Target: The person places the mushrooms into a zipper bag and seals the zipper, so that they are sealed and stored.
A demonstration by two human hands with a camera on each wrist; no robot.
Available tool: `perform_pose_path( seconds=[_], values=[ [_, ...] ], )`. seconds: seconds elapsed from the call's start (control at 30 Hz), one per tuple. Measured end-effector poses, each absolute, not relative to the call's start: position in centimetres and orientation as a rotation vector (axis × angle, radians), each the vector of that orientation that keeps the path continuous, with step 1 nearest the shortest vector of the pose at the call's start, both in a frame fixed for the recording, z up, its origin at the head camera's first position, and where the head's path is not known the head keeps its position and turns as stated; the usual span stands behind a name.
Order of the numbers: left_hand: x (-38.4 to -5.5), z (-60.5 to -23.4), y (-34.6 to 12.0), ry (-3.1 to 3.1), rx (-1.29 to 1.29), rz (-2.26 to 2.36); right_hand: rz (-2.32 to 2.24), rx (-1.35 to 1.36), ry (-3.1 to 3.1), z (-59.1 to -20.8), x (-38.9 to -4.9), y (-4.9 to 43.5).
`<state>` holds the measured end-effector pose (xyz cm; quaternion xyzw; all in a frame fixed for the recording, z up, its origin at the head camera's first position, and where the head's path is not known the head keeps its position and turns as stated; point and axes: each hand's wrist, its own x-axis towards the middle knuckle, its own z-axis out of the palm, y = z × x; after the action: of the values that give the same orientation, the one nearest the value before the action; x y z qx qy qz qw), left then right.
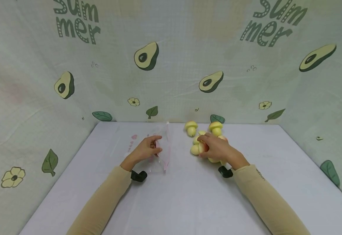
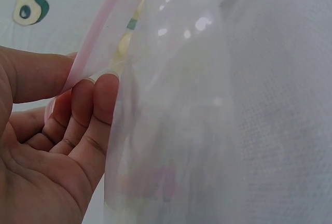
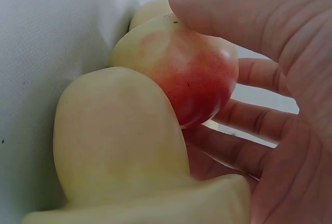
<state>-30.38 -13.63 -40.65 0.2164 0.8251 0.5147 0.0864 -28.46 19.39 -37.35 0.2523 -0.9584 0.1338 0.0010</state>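
Clear plastic bag (image 2: pixel 176 105) with a pink rim (image 2: pixel 97 32) sits at the left hand (image 1: pixel 144 150), whose thumb and fingers pinch that rim; the rim runs front to back across the pinch's right side, while the rest of the bag spreads to the left of it; a red-and-yellow fruit (image 3: pixel 192 73) is in the right hand (image 1: pixel 218 148), held between thumb and curled fingers; whether it is lifted I cannot tell; the fruit is round, with no clear long axis, so what the coming move seems to turn on is sideways direction: from the fruit, the rim lies well to the left, roughly level, white tabletop (image 1: pixel 182 182) between; just beside the right hand's grip is a pale mushroom (image 3: pixel 122 136); beyond that grip lie two more mushrooms (image 1: pixel 216 128), stems toward the person.
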Motion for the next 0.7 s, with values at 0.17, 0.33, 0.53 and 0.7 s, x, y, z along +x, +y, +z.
perform_pose_path(
  seconds=[0.17, 0.33, 0.53, 0.7],
  values=[
    [-30.77, -41.14, -13.78, 2.457, 0.650, 1.549, 0.423, 0.822, -2.989, -37.44, -28.68, 19.32],
    [-30.63, -41.22, -13.80, 2.441, 0.631, 1.553, 0.429, 0.821, -2.999, -37.60, -28.66, 19.29],
    [-30.74, -41.20, -13.89, 2.457, 0.626, 1.537, 0.438, 0.823, -2.994, -37.55, -28.56, 19.16],
    [-30.81, -41.15, -13.93, 2.464, 0.623, 1.526, 0.433, 0.833, -2.980, -37.49, -28.49, 19.06]
  ],
)
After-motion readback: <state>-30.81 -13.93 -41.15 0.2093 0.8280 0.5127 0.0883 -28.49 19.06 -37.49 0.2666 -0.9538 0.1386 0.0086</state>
